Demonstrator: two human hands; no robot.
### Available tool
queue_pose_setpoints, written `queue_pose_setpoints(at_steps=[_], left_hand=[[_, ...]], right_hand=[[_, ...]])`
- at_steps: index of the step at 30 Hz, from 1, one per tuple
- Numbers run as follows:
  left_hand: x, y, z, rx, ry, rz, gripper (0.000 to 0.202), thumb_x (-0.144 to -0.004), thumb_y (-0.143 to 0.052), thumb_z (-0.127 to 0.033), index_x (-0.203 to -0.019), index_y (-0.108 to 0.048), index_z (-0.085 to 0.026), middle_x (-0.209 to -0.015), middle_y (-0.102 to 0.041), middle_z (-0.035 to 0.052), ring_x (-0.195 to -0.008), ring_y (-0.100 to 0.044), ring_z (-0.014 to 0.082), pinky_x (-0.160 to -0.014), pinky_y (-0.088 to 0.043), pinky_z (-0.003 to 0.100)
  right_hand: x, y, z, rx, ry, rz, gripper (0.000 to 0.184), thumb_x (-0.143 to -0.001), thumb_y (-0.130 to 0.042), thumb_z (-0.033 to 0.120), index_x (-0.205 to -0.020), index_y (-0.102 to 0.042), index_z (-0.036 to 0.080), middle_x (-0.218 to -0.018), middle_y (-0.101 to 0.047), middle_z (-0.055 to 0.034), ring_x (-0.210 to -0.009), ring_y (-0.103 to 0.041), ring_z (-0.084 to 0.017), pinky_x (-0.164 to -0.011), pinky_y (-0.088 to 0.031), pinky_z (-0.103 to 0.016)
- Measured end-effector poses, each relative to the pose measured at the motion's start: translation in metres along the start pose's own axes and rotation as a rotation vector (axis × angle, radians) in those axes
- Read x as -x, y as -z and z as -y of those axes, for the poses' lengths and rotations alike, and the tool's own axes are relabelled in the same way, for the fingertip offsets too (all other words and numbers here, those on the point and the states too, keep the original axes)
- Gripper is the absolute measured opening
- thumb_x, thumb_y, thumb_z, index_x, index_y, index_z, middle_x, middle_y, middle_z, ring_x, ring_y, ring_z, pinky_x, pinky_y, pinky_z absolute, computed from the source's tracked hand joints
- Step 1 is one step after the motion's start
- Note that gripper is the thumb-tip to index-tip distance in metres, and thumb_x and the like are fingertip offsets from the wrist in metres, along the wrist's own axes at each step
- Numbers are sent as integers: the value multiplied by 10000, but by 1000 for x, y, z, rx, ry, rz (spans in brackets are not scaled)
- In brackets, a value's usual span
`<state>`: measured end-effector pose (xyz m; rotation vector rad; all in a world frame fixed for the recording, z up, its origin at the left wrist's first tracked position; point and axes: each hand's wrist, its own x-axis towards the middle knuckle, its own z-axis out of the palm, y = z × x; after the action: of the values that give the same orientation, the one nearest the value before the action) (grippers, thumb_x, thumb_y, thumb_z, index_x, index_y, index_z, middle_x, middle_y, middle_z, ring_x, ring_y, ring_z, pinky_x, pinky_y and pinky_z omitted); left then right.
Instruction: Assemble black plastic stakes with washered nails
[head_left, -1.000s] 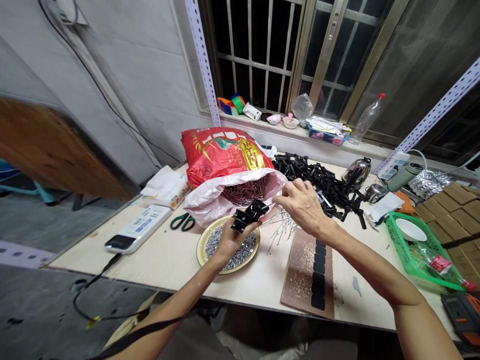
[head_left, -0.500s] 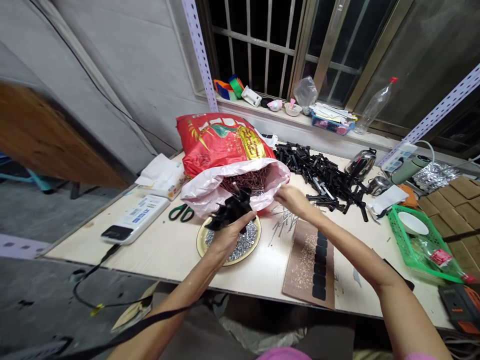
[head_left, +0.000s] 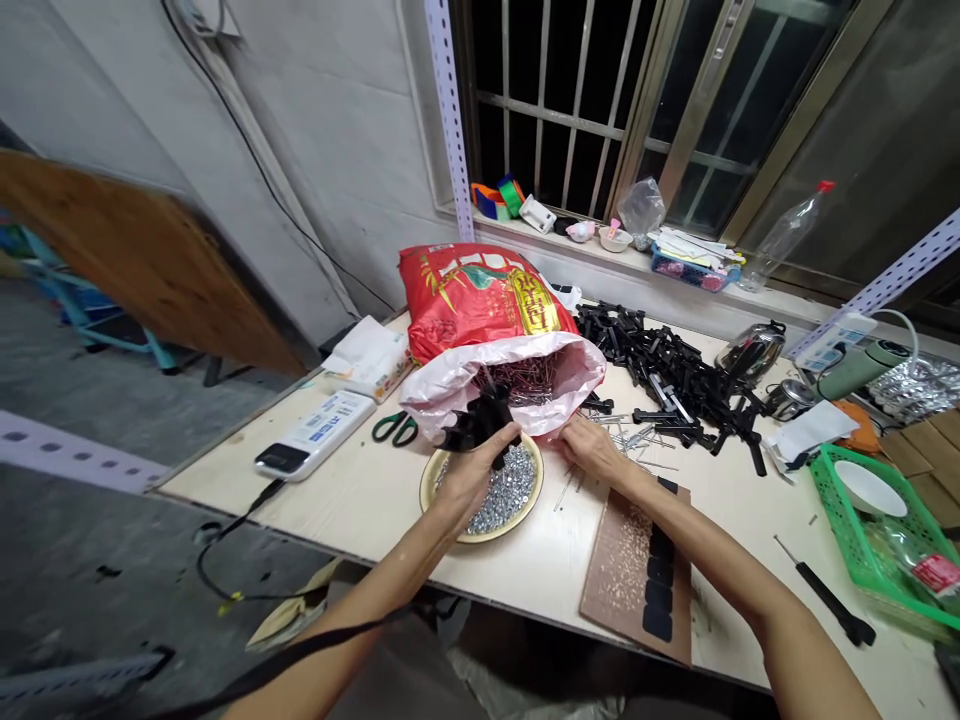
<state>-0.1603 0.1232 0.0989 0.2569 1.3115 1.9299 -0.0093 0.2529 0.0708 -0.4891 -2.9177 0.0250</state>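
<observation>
My left hand (head_left: 469,478) is wrapped round a bunch of black plastic parts (head_left: 480,420), held above a yellow-rimmed bowl (head_left: 538,495) of small silver nuts (head_left: 504,500). Right behind the parts gapes the pale mouth of a red sack (head_left: 487,300), with many dark reddish metal rods (head_left: 525,378) inside. My right hand (head_left: 592,450) is low at the sack's right front edge, fingers drawn together beside scattered long silver rods (head_left: 637,440). What its fingertips hold, if anything, is hidden.
A large heap of black plastic pieces (head_left: 675,380) lies behind my right hand. Under my right forearm is a brown board (head_left: 615,590) with black squares. Green-handled scissors (head_left: 395,429) and a white device (head_left: 315,435) lie left. A green basket (head_left: 832,500) and a black-handled screwdriver (head_left: 832,600) are right.
The view has swung left, so things appear further right. My right hand has come down from the sack's rim to the table by the loose rods. My left hand keeps the black parts.
</observation>
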Motion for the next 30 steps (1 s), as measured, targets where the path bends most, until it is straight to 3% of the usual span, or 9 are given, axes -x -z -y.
queue_pose_setpoints(at_steps=[4, 6, 8, 11, 15, 19, 24, 26, 30], left_hand=[[4, 5, 0, -405, -157, 47, 380, -531, -799, -359, -853, -678, -198, -851, -716, 36, -885, -643, 260, -847, -482, 388], [7, 2, -2, -528, -294, 163, 345, -575, -766, -379, -861, -680, -207, -800, -716, 21, -819, -646, 255, -806, -494, 382], [11, -4, -6, -591, -395, 265, 334, -615, -734, -402, -881, -679, -207, -783, -717, 17, -785, -647, 247, -787, -497, 374], [17, -12, -10, -618, -456, 347, 352, -644, -716, -437, -899, -678, -197, -777, -718, 29, -761, -654, 246, -773, -506, 374], [24, -19, -15, -599, -485, 366, 369, -640, -722, -461, -898, -677, -201, -711, -702, 22, -703, -651, 247, -754, -517, 398], [25, -21, -17, -583, -482, 389, 361, -647, -705, -474, -886, -671, -206, -699, -687, 15, -705, -642, 239, -755, -516, 391], [17, -12, -11, -574, -434, 290, 328, -629, -716, -460, -825, -659, -203, -744, -689, 14, -775, -636, 239, -803, -502, 386], [14, -5, -8, -570, -375, 218, 327, -614, -731, -457, -798, -652, -199, -756, -688, 22, -777, -631, 239, -802, -498, 382], [10, 1, -4, -574, -332, 136, 336, -596, -741, -450, -805, -647, -205, -755, -673, 24, -805, -619, 248, -803, -482, 373]], right_hand=[[13, 46, 11, -400, -170, -607, 272, -911, -482, 197, -1181, -508, 185, -835, -632, -23, -720, -605, -143, -688, -538, -300], [9, 79, 27, -617, -258, -762, 419, -903, -511, 250, -1306, -397, 250, -854, -615, 9, -730, -610, -129, -709, -555, -300], [1, 108, 46, -761, -270, -801, 385, -897, -522, 287, -1269, -422, 274, -881, -616, 9, -776, -624, -130, -750, -562, -308], [-9, 127, 66, -817, -210, -752, 250, -880, -556, 335, -1111, -525, 246, -926, -630, -3, -807, -643, -130, -777, -563, -307], [-16, 114, 70, -693, -146, -719, 161, -888, -567, 347, -982, -593, 220, -915, -654, -6, -812, -643, -124, -783, -551, -299], [-16, 103, 67, -545, -68, -689, 116, -907, -571, 282, -957, -635, 199, -895, -683, -19, -832, -624, -138, -793, -518, -327], [-7, 108, 47, -410, -43, -542, 171, -941, -526, 228, -1041, -655, 176, -996, -687, -51, -980, -595, -149, -885, -463, -325], [0, 99, 31, -272, -161, -382, 195, -955, -496, 205, -1053, -659, 162, -1017, -674, -62, -964, -588, -143, -859, -457, -294], [10, 53, 6, 109, -322, 130, 152, -907, -557, 155, -878, -705, 135, -906, -667, -80, -860, -568, -173, -724, -439, -278]])
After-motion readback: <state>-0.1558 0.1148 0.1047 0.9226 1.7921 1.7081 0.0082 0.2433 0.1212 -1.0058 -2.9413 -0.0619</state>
